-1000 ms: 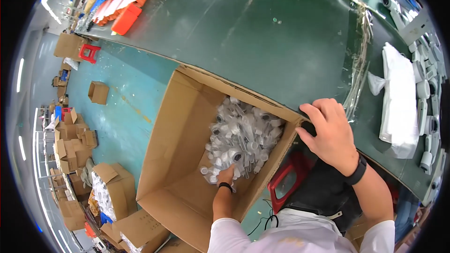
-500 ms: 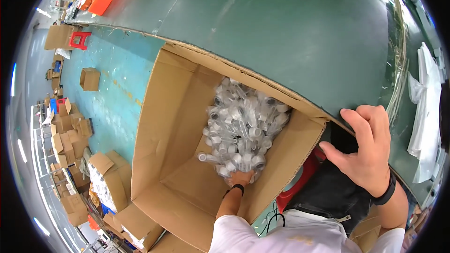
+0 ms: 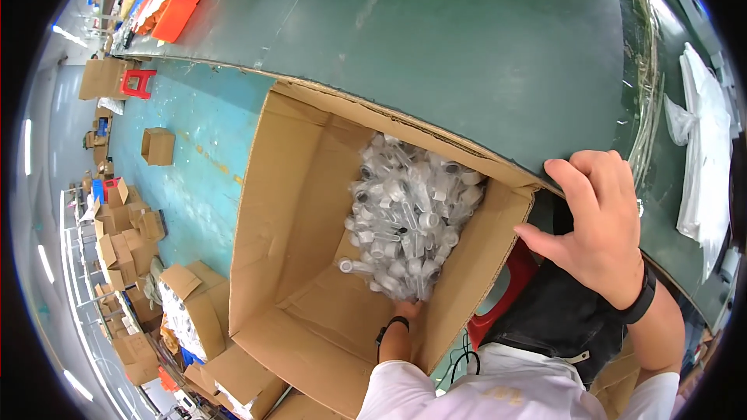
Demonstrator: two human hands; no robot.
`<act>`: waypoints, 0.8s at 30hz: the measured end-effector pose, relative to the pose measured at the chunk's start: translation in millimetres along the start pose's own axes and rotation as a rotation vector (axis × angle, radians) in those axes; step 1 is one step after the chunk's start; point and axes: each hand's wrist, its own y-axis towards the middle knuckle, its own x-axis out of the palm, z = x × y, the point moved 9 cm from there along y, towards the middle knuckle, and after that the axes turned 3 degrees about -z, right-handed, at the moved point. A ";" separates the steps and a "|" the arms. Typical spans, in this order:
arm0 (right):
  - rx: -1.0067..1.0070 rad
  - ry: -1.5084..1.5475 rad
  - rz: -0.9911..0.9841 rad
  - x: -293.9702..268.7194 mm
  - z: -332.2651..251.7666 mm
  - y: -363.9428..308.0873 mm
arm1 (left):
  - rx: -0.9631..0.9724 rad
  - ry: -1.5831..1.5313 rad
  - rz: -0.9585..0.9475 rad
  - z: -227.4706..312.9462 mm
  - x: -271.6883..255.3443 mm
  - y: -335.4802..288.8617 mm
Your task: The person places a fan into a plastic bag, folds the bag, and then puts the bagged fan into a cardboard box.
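Head view: left hand (image 3: 408,310) at the bagged parts (image 3: 408,218) inside the carton (image 3: 288,206), grip hidden; right hand (image 3: 597,229) half-open, empty, thumb by the rim.

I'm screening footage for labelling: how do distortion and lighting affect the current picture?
Head view: the green table has a bowed edge, and black fills the corners; head view: strip lights at left show near-white, and clear bags in the carton catch small highlights; head view: the left hand is partly hidden.
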 end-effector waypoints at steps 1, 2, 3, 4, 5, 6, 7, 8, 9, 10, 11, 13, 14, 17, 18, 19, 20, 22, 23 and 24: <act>0.006 -0.016 -0.011 0.9 1.1 -0.5 | 0.184 -0.146 -0.107 15.5 3.0 -3.5; 0.009 -0.029 -0.020 1.5 1.5 -0.6 | 0.186 -0.143 -0.103 15.5 -6.5 -2.2; 0.004 -0.018 -0.008 -2.7 -0.6 0.4 | 0.235 -0.182 -0.091 13.3 -21.2 -3.6; 0.002 0.002 0.000 -3.6 -1.6 0.3 | 0.288 -0.222 -0.083 16.4 -36.7 -8.3; -0.001 0.024 0.012 -5.5 -3.0 0.5 | 0.181 -0.259 -0.075 4.6 -55.7 -8.4; 0.006 0.031 -0.007 -4.3 -0.1 -0.6 | 0.083 -0.292 -0.074 6.1 -81.9 -9.3; -0.006 0.041 0.014 -7.5 -3.8 -0.3 | 0.084 -0.257 0.061 4.7 -120.9 -15.3; -0.023 0.056 0.024 -8.0 -5.0 -0.3 | 0.087 -0.214 0.194 7.3 -161.2 -23.5; -0.032 0.059 0.033 -9.2 -4.6 -1.8 | 0.165 -0.249 0.342 24.9 -203.3 -37.7; -0.021 0.029 0.020 -12.1 -2.1 -4.2 | 0.262 -0.281 0.486 50.3 -243.1 -58.2; 0.004 0.006 0.044 -12.7 3.5 -8.4 | 0.331 -0.362 0.604 76.1 -277.0 -83.0; -0.052 0.088 0.083 -21.5 -4.7 -6.4 | 0.498 -0.566 0.839 85.2 -345.4 -129.0; -0.035 0.071 0.079 -15.0 6.7 -9.8 | 0.521 -0.606 0.868 130.7 -366.9 -161.8; -0.074 0.099 0.182 -21.3 5.6 -17.6 | 0.778 -0.908 0.932 206.6 -412.3 -270.2; -0.060 0.125 0.239 -19.4 12.1 -23.8 | 0.856 -0.924 0.898 247.5 -414.9 -311.6; -0.066 0.162 0.297 -23.4 9.2 -29.8 | 0.981 -0.893 0.913 270.9 -416.3 -343.1; -0.071 0.252 0.333 -34.4 2.1 -38.3 | 1.086 -0.837 0.928 293.4 -414.1 -367.5; -0.107 0.371 0.364 -63.0 -9.5 -64.2 | 1.227 -0.780 0.924 337.3 -403.0 -404.0; -0.126 0.403 0.360 -83.5 -19.8 -80.7 | 1.264 -0.768 0.905 357.7 -396.4 -418.4; -0.124 0.455 0.337 -96.2 -21.0 -98.4 | 1.305 -0.756 0.879 379.9 -389.3 -429.5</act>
